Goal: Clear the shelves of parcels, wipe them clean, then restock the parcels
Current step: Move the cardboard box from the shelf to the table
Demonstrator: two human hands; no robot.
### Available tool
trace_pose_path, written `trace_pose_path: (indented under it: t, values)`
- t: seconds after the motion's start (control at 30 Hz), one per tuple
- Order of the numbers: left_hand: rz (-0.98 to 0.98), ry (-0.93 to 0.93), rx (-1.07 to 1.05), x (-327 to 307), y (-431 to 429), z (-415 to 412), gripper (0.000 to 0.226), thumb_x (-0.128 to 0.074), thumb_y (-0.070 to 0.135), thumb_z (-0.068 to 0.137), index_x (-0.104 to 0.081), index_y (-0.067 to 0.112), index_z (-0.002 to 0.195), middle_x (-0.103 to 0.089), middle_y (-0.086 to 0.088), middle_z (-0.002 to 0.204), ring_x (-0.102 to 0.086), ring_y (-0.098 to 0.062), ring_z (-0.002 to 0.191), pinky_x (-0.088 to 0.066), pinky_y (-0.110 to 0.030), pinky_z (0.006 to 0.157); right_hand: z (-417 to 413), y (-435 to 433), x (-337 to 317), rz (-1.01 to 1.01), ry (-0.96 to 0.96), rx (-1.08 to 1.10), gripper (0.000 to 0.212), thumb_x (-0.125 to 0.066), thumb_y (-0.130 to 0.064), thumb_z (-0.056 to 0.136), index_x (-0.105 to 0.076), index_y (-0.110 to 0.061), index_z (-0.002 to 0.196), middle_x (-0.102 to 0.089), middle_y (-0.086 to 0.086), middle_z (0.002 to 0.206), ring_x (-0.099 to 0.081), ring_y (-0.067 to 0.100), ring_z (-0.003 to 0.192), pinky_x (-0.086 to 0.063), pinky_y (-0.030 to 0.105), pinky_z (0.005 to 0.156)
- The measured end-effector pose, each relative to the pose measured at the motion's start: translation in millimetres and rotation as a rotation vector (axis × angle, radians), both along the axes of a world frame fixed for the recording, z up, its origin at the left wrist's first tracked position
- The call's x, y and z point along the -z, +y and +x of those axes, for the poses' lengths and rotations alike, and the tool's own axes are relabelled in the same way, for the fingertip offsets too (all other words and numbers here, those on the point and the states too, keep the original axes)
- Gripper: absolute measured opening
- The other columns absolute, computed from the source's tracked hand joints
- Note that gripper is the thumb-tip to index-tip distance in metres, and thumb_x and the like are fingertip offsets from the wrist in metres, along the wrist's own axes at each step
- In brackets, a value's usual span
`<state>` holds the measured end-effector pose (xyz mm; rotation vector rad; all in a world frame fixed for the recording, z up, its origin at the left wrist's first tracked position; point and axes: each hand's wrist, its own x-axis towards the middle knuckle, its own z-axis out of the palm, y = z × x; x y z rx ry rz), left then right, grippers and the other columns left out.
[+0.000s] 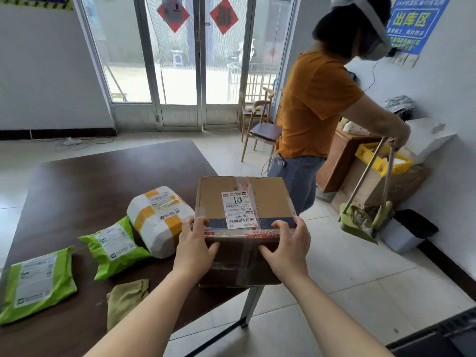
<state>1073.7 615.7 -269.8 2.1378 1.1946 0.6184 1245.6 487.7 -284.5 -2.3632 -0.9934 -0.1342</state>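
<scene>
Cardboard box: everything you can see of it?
Brown cardboard box, closed, sealed with clear tape plus red-printed tape along the near top edge. A white label with barcode and a handwritten number lies on top. It sits upright at the near right corner of the dark table, beside a white parcel. The left hand and right hand hold its near top edge, thumbs on top, fingers on the near face.

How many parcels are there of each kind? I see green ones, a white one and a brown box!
Green bags: 2
White parcel with yellow tape: 1
Cardboard box: 1
Total: 4 parcels
</scene>
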Motion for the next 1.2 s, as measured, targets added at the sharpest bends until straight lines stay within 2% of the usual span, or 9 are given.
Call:
trace_pose_path:
  t: [0.1,0.2,0.27,0.47,0.63,0.7,0.87,1.03,1.2]
  values:
    - [0.034,-0.019,-0.011,-8.7,-2.4,-5.0,0.05,-0.069,0.027,0.084,-0.043,0.026,0.127,-0.041,-0.002,0.134,-0.045,-0.022,0.122,-0.044,-0.038,0.102,-7.8,2.9,-8.8,-0.015,-0.035,-0.042,0.057,-0.075,-0.048,0.075,-0.051,-0.03,0.124,-0.022,0.01,0.15,-0.015,0.029,0.143,-0.019,0.051,0.118]
    - [0.065,-0.06,-0.013,-18.5,-3.3,-14.2,0.04,-0.066,0.028,0.087,-0.05,0.023,0.124,-0.052,0.0,0.124,-0.051,-0.019,0.114,-0.045,-0.037,0.099,-19.3,9.8,-22.1,0.003,-0.037,-0.111,0.051,-0.072,-0.042,0.081,-0.054,-0.028,0.127,-0.024,0.009,0.152,-0.008,0.027,0.144,-0.006,0.047,0.12]
    - [0.092,-0.07,-0.014,-24.3,-3.3,-23.8,0.03,-0.063,0.027,0.089,-0.056,0.021,0.118,-0.06,0.003,0.115,-0.056,-0.015,0.106,-0.048,-0.035,0.094,-29.6,15.9,-30.6,0.015,-0.004,-0.182,0.044,-0.067,-0.036,0.086,-0.055,-0.029,0.128,-0.024,0.007,0.155,-0.007,0.024,0.146,-0.004,0.044,0.12]
    - [0.05,-0.072,-0.098,-31.7,1.3,-72.2,0.005,-0.063,0.024,0.089,-0.065,0.022,0.093,-0.069,0.004,0.09,-0.064,-0.015,0.085,-0.054,-0.034,0.079,-74.9,35.5,-42.8,0.037,0.037,-0.336,0.036,-0.062,-0.028,0.092,-0.059,-0.026,0.127,-0.035,0.002,0.152,-0.019,0.021,0.144,-0.012,0.039,0.12]
    - [-0.008,-0.043,-0.192,-23.6,7.4,-128.6,0.004,-0.062,0.024,0.089,-0.062,0.025,0.085,-0.065,0.01,0.079,-0.063,-0.012,0.077,-0.047,-0.026,0.069,-120.6,49.0,-38.7,0.022,0.087,-0.455,0.031,-0.059,-0.022,0.093,-0.063,-0.023,0.124,-0.044,0.0,0.145,-0.031,0.018,0.139,-0.02,0.031,0.117]
    - [-0.026,-0.019,-0.243,-17.4,9.6,-158.1,0.003,-0.062,0.023,0.089,-0.062,0.024,0.085,-0.063,0.01,0.08,-0.061,-0.013,0.077,-0.044,-0.025,0.068,-143.6,56.4,-34.6,0.002,0.114,-0.494,0.031,-0.058,-0.02,0.093,-0.064,-0.02,0.124,-0.047,0.002,0.144,-0.035,0.018,0.137,-0.021,0.029,0.116]
    - [-0.129,0.018,-0.367,7.3,11.5,-224.5,0.002,-0.061,0.022,0.088,-0.062,0.022,0.087,-0.063,0.01,0.08,-0.062,-0.014,0.08,-0.048,-0.027,0.072,-192.0,72.6,-13.4,-0.081,0.237,-0.557,0.029,-0.055,-0.016,0.094,-0.066,-0.015,0.121,-0.053,0.001,0.137,-0.044,0.016,0.131,-0.03,0.023,0.11]
    - [-0.26,0.083,-0.468,43.9,11.5,-266.0,0.009,-0.059,0.019,0.09,-0.065,0.018,0.097,-0.068,0.001,0.096,-0.06,-0.017,0.09,-0.045,-0.025,0.077,-222.6,84.3,22.3,-0.166,0.35,-0.555,0.029,-0.052,-0.01,0.094,-0.066,-0.013,0.119,-0.058,-0.001,0.128,-0.052,0.014,0.12,-0.038,0.021,0.102]
    - [-0.373,0.137,-0.494,80.3,17.2,-275.2,0.019,-0.058,0.018,0.091,-0.066,0.014,0.108,-0.067,-0.002,0.106,-0.06,-0.018,0.1,-0.045,-0.024,0.084,-233.5,102.7,64.6,-0.29,0.425,-0.523,0.028,-0.055,-0.011,0.093,-0.065,-0.014,0.118,-0.059,-0.001,0.125,-0.056,0.015,0.114,-0.039,0.02,0.094]
